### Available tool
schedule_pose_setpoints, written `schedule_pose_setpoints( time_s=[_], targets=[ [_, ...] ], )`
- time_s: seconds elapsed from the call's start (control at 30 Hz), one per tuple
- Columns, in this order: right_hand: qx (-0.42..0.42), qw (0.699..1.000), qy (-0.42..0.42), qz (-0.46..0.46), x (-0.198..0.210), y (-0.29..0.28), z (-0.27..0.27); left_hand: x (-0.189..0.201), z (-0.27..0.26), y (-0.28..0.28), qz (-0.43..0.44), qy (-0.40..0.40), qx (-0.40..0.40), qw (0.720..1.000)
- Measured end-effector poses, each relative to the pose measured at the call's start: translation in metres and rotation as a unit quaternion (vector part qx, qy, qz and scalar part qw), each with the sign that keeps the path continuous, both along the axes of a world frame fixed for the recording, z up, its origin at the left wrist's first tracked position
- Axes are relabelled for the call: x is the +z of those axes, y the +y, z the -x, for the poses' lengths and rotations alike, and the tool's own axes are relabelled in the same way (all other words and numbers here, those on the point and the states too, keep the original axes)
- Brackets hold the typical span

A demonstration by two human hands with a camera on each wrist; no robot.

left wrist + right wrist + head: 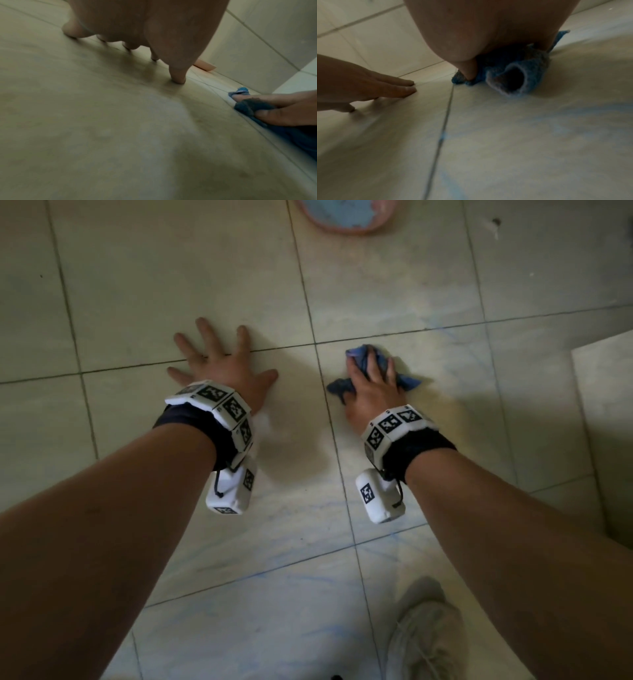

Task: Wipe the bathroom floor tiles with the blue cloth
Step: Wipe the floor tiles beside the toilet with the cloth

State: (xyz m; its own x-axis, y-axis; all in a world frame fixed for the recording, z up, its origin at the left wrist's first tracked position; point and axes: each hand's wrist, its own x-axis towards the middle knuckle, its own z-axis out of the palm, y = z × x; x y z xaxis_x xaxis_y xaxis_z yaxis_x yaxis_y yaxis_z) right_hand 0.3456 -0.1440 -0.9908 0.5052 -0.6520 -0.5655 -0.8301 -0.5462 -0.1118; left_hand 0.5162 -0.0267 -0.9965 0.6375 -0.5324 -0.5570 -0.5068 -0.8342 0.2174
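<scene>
Pale floor tiles [394, 285] with dark grout lines fill the view, faint blue streaks showing near the person. The left hand [219, 364] lies flat on the tiles, fingers spread and straight, holding nothing. Well to its right, the right hand [371, 386] presses the crumpled blue cloth [363, 359] onto the floor, fingers curled into its folds. A pinkish basin [342, 219], apparently holding bluish water, sits at the far edge.

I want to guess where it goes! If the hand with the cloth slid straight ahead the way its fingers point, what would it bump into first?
Probably nothing soon. The right hand presses the cloth on the floor, and only bare tiles lie ahead in the head view. The basin sits off to the left of that line, though depth is hard to judge.
</scene>
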Motion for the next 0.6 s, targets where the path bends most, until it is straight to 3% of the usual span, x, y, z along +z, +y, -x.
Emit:
schedule_pose_setpoints(
  time_s=[0.3,0.6],
  targets=[
    [-0.025,1.000,0.015,0.008,-0.007,-0.019,0.001,0.007,0.043,-0.067,-0.030,0.006,-0.026,0.999],
    [-0.049,0.999,-0.003,-0.004,-0.006,-0.089,-0.008,0.005,0.048,-0.085,-0.035,0.015,-0.007,0.999]
  ],
)
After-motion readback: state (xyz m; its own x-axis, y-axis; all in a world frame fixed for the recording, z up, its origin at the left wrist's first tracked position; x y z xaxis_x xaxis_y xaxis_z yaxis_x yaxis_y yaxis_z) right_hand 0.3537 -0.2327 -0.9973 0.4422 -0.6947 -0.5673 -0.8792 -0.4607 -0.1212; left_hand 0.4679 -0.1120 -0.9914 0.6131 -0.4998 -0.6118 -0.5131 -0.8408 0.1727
